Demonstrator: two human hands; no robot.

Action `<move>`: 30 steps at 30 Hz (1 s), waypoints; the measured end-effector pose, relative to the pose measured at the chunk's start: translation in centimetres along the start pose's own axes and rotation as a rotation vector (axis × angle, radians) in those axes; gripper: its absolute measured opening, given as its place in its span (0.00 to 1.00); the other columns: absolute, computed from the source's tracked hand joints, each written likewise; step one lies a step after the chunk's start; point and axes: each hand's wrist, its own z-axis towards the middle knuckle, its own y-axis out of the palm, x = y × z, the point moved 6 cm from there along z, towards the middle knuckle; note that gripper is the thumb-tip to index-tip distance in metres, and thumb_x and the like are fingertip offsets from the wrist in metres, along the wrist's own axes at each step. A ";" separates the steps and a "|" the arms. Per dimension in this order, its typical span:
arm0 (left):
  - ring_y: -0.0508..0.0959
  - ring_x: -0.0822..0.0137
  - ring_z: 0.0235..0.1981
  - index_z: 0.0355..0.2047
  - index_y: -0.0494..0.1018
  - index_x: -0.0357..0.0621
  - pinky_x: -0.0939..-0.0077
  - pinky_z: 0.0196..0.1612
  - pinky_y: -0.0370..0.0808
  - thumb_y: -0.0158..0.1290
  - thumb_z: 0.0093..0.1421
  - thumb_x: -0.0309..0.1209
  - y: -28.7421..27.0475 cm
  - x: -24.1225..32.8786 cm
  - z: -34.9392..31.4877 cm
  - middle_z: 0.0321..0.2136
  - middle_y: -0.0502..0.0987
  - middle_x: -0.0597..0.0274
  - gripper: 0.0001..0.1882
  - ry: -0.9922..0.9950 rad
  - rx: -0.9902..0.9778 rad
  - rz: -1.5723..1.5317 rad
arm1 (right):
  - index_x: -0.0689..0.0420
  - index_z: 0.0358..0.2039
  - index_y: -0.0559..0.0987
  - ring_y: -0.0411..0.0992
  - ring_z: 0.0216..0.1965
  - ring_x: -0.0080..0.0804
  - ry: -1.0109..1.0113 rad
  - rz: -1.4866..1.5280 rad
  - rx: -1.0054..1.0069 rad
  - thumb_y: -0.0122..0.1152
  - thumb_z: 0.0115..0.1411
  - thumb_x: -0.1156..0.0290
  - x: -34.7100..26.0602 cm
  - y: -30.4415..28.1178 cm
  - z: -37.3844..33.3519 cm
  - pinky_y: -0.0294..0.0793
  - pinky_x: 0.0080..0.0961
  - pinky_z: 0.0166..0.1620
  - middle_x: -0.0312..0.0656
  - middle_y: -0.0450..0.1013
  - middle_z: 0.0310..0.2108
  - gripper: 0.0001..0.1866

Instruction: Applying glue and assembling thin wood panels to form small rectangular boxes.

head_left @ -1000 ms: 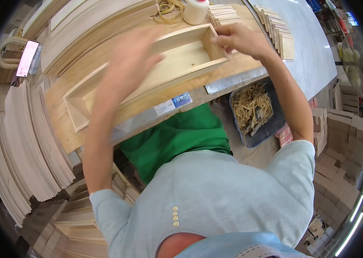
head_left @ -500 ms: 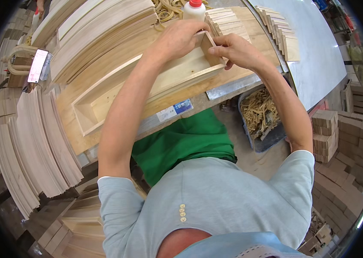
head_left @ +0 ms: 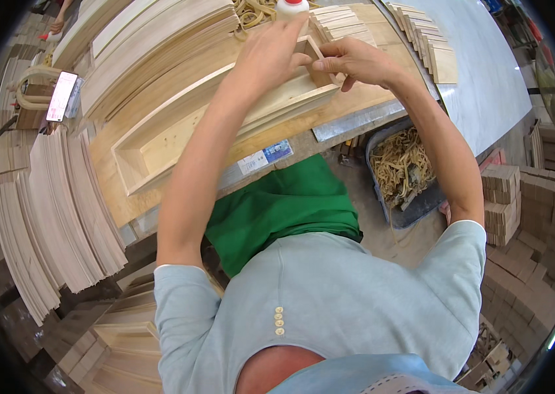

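A long, narrow, open-topped wooden box (head_left: 279,119) lies slantwise on the workbench. My right hand (head_left: 360,64) grips its right end panel, thumb on the inner side. Above the box's far right part is my left hand (head_left: 269,56), its thumb spread from the stretched fingers and nothing seen in it. Those fingers overlap a white bottle with a red cap (head_left: 292,7) behind; whether they touch it I cannot tell.
Long wooden strips (head_left: 153,59) are stacked behind the box, more (head_left: 67,210) at left. Small thin boards (head_left: 432,46) lie at right. A bin of shavings (head_left: 403,167) stands below the bench. A phone (head_left: 62,96) and another person's hand (head_left: 58,25) are at far left.
My left hand has come off the box's far right corner and its fingers have spread toward the bottle. My right hand stays at the end panel. The view has shifted slightly.
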 end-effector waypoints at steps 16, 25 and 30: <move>0.76 0.57 0.24 0.18 0.72 0.40 0.62 0.27 0.73 0.58 0.47 0.35 4.0 6.9 -3.8 0.19 0.73 0.57 0.12 -0.118 0.221 0.310 | 0.63 0.40 0.78 0.74 0.27 0.23 0.071 0.104 0.057 0.54 0.64 0.60 1.2 -0.6 1.4 0.77 0.20 0.32 0.39 0.75 0.27 0.17; 0.73 0.53 0.46 0.42 0.71 0.40 0.60 0.48 0.69 0.63 0.44 0.44 1.2 7.0 -5.9 0.41 0.73 0.50 0.29 -0.220 -0.018 0.279 | 0.64 0.48 0.75 0.75 0.36 0.26 0.106 0.092 0.116 0.56 0.62 0.56 2.7 -0.3 0.2 0.75 0.23 0.38 0.42 0.76 0.37 0.23; 0.50 0.49 0.67 0.64 0.55 0.48 0.53 0.65 0.50 0.70 0.35 0.43 -10.7 1.6 -14.0 0.65 0.54 0.51 0.56 -0.362 -0.218 0.461 | 0.60 0.67 0.48 0.48 0.67 0.47 -0.408 -0.479 0.200 0.66 0.47 0.42 -1.9 -0.3 -1.7 0.54 0.38 0.64 0.54 0.48 0.67 0.57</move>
